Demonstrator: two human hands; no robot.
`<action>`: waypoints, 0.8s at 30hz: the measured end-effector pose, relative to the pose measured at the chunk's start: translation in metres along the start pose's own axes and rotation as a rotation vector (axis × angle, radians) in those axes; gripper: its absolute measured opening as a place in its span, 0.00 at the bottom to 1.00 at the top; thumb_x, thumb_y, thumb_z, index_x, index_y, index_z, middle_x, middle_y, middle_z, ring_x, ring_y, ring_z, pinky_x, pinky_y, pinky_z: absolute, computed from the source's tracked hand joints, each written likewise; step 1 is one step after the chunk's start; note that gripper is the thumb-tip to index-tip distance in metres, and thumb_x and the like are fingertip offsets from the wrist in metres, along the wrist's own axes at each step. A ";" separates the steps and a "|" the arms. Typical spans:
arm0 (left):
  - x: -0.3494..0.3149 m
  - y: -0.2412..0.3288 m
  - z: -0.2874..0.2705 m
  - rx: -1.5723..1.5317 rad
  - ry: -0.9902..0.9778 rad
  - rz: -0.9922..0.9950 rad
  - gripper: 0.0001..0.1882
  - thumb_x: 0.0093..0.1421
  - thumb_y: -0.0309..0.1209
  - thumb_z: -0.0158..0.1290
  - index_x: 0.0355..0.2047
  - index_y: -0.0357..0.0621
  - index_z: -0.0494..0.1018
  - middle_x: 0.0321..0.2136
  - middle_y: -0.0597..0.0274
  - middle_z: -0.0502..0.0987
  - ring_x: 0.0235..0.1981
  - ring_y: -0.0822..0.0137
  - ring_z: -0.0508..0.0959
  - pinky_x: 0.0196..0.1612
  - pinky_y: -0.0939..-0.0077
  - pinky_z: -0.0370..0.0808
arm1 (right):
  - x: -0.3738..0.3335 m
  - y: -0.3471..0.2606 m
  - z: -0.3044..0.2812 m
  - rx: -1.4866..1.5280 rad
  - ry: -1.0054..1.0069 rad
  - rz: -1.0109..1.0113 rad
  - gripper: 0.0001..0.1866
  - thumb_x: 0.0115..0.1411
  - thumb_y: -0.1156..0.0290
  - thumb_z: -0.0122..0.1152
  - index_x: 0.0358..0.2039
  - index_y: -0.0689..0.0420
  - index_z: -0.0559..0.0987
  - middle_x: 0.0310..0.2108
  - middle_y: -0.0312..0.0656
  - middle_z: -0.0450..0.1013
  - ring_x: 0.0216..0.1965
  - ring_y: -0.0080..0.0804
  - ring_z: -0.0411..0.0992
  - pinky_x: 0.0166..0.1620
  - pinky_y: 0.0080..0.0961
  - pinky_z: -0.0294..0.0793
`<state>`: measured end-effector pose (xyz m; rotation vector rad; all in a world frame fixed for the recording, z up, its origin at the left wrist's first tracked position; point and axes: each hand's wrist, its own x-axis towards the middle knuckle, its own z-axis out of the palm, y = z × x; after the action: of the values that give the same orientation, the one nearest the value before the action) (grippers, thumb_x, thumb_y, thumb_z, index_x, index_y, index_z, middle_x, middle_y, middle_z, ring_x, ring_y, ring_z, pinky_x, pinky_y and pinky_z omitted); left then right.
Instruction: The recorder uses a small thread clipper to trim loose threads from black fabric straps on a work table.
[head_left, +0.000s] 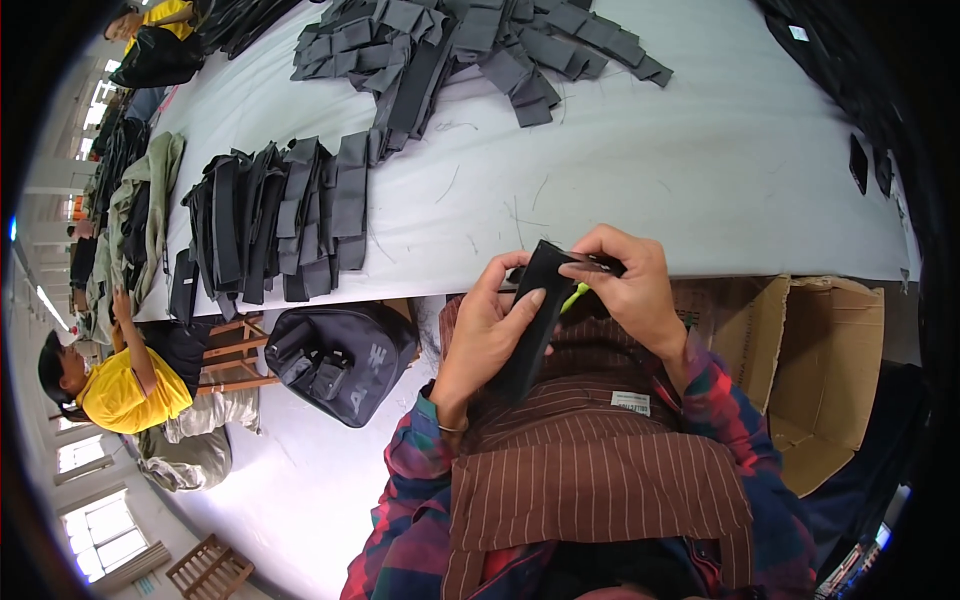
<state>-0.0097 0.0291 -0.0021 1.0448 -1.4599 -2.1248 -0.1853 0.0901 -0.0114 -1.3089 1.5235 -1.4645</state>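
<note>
My left hand (478, 335) grips a black fabric strip (537, 318) near its upper end, thumb on the face turned toward me. The strip slants down toward my apron. Close to its top edge, my right hand (632, 290) is closed, thumb and forefinger pinched together at the cloth. A small tool with a bright yellow-green part (574, 297) pokes out below the right fingers; its working end is hidden. Both hands are just off the front edge of the white-covered table (620, 190).
Stacked dark grey fabric strips (270, 220) lie at the table's left front, with a larger heap (430, 50) farther back. Loose threads dot the cover. An open cardboard box (830, 370) stands right, a black bag (340, 360) left. A person in yellow (135, 390) works at left.
</note>
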 end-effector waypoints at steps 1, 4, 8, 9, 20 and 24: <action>0.001 0.000 -0.002 0.203 0.034 -0.028 0.16 0.65 0.25 0.47 0.52 0.41 0.59 0.29 0.53 0.78 0.23 0.69 0.79 0.22 0.78 0.77 | 0.000 0.000 0.002 -0.083 0.059 -0.095 0.06 0.47 0.80 0.66 0.26 0.58 0.77 0.15 0.32 0.66 0.17 0.17 0.59 0.22 0.18 0.57; 0.003 -0.001 -0.002 0.197 0.106 -0.106 0.13 0.65 0.25 0.48 0.48 0.41 0.61 0.30 0.51 0.78 0.24 0.70 0.79 0.20 0.78 0.76 | -0.002 -0.002 -0.002 -0.353 -0.023 -0.493 0.14 0.37 0.83 0.62 0.27 0.56 0.78 0.14 0.33 0.65 0.15 0.24 0.61 0.21 0.24 0.57; 0.009 -0.017 -0.008 -0.400 0.072 0.052 0.12 0.64 0.27 0.49 0.46 0.43 0.61 0.31 0.51 0.78 0.25 0.71 0.79 0.22 0.79 0.76 | -0.011 0.002 -0.001 -0.545 -0.020 -0.705 0.21 0.29 0.81 0.61 0.30 0.52 0.80 0.15 0.31 0.62 0.16 0.29 0.61 0.21 0.27 0.55; 0.009 -0.015 -0.011 -0.549 0.040 0.001 0.12 0.64 0.28 0.50 0.45 0.43 0.61 0.31 0.50 0.78 0.27 0.71 0.79 0.25 0.79 0.77 | -0.011 0.007 0.000 -0.543 -0.040 -0.709 0.22 0.29 0.80 0.62 0.32 0.52 0.81 0.16 0.30 0.62 0.17 0.29 0.62 0.21 0.27 0.55; 0.007 -0.014 -0.004 -0.485 0.068 0.155 0.21 0.61 0.19 0.51 0.49 0.46 0.53 0.40 0.49 0.75 0.38 0.71 0.76 0.39 0.81 0.75 | -0.017 -0.002 0.009 -0.372 -0.133 -0.397 0.13 0.43 0.73 0.66 0.34 0.51 0.80 0.20 0.34 0.68 0.20 0.33 0.67 0.24 0.28 0.63; 0.007 -0.014 -0.005 -0.450 0.066 0.208 0.21 0.61 0.18 0.51 0.49 0.46 0.53 0.40 0.49 0.75 0.38 0.72 0.76 0.39 0.81 0.74 | -0.010 -0.017 0.007 -0.295 -0.069 -0.159 0.11 0.52 0.70 0.66 0.37 0.56 0.80 0.20 0.39 0.70 0.22 0.36 0.67 0.28 0.28 0.66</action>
<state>-0.0089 0.0276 -0.0185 0.7495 -0.9459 -2.1051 -0.1720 0.0993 0.0018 -1.6693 1.6681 -1.3083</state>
